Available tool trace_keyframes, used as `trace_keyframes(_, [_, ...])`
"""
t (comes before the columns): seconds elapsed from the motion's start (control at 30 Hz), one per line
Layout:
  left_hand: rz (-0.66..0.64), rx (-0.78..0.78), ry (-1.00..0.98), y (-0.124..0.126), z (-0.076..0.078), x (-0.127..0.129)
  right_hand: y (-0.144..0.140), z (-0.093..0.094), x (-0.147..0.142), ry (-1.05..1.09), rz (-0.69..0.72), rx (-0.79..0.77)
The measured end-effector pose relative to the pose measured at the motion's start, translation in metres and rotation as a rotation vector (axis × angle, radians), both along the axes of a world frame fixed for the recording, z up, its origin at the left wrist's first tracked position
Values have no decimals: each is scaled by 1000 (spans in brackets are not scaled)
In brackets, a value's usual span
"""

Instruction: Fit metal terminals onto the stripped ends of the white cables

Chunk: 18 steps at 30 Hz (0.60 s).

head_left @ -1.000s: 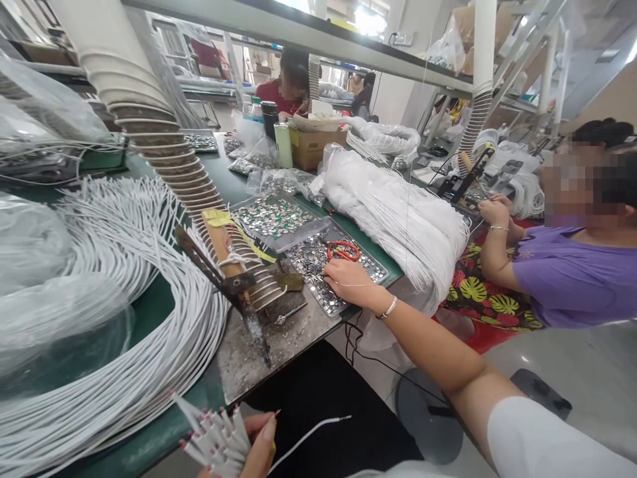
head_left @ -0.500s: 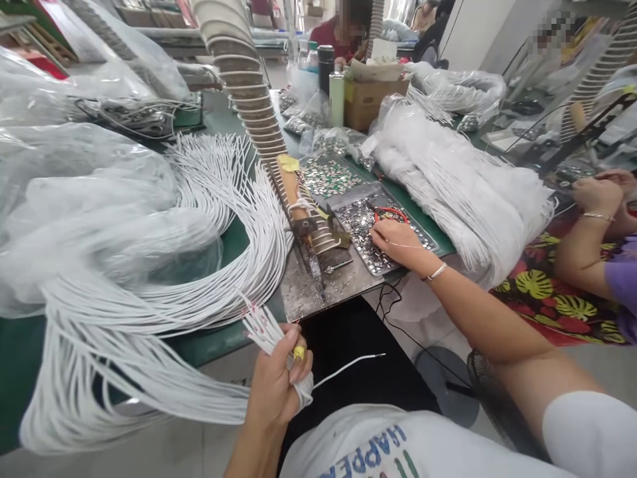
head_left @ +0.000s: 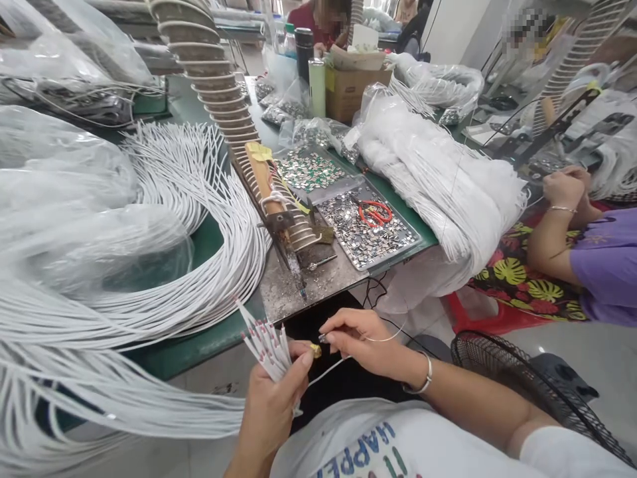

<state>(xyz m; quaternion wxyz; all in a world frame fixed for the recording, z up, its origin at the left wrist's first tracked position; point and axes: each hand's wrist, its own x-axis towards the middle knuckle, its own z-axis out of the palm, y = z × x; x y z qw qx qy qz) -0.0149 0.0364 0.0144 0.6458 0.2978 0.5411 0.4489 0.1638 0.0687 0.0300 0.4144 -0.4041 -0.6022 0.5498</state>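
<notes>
Plainly, the left hand (head_left: 276, 397) has white cables (head_left: 267, 348) in its grip, while the right hand (head_left: 365, 342) pinches a small part (head_left: 322, 338).

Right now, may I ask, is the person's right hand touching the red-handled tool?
No, the red-handled tool lies on small silvery metal parts in a shallow tray, apart from the right hand.
</notes>
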Motion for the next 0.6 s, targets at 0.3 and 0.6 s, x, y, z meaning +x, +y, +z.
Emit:
trace_keyframes(0.3, [-12,30,7,-5,-1,-1,-14,-6,-10,79,22,-157])
trace_keyframes(0.6, [47,97,201,-5,3,2,-15,-7,-6,14,31,-127])
